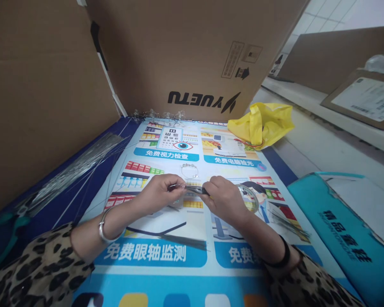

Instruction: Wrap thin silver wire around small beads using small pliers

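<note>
My left hand (161, 192), with a silver bangle at the wrist, is closed in a pinch on a thin wire piece (178, 186); its details are too small to tell. My right hand (225, 199) is wrapped round slim pliers (196, 189), whose jaws point left and meet the wire at my left fingertips. Just beyond my hands lies a wire ring with small beads (190, 171). Partly behind my right hand is a round clear dish (255, 204). Short cut wires (187, 241) lie below my left hand, and another bundle of wires (292, 224) is right of my right forearm.
Long thin wires (80, 164) lie at the left, near green-handled cutters (17, 221). Beaded wire pieces (160, 115) sit by the large cardboard box (185, 55) at the back. A yellow plastic bag (262, 125) is at back right, a teal box (342, 230) at right.
</note>
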`<state>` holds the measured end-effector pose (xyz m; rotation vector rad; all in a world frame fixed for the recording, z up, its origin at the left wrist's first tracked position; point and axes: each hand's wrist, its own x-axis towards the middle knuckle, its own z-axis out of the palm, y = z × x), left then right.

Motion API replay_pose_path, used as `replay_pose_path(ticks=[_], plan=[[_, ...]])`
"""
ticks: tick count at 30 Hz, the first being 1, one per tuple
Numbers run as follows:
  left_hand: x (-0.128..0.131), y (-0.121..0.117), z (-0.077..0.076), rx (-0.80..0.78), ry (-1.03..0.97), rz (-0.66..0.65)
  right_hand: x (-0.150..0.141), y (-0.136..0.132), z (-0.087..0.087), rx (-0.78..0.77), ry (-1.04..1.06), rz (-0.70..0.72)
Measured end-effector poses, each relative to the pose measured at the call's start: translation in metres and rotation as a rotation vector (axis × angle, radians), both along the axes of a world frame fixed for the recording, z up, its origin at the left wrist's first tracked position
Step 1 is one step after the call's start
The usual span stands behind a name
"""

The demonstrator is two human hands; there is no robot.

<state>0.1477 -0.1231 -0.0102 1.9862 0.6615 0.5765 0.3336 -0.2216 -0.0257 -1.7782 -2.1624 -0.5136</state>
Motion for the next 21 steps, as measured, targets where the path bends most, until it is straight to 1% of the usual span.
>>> replay_pose_path(ticks=[5, 8, 11, 14, 18, 21], plan=[[-0.0007, -0.0003, 0.0002, -0.041, 0.017, -0.011, -0.0007, -0.0008, -0.0006, -0.03, 0.008, -0.002], [-0.0007, -0.0006, 0.0001, -0.136, 0.016, -0.019, -0.0017, -0.0003, 0.0001, -0.086, 0.051, -0.017], [-0.0002, 0.0002, -0.0014, -0.27, -0.006, -0.029, -0.0029, 0.0005, 0.0015, -0.214, 0.166, -0.027], [0.0004, 0.0017, -0.0033, -0.347, -0.016, -0.032, -0.0035, 0.0014, 0.0026, -0.333, 0.297, -0.035], [0.0004, 0.0025, -0.0036, -0.392, -0.04, -0.049, -0.0029, 0.0028, 0.002, -0.415, 0.448, -0.033], [0.0, 0.002, -0.0026, -0.448, -0.074, -0.08, -0.0022, 0.0036, 0.0006, -0.455, 0.513, -0.027]])
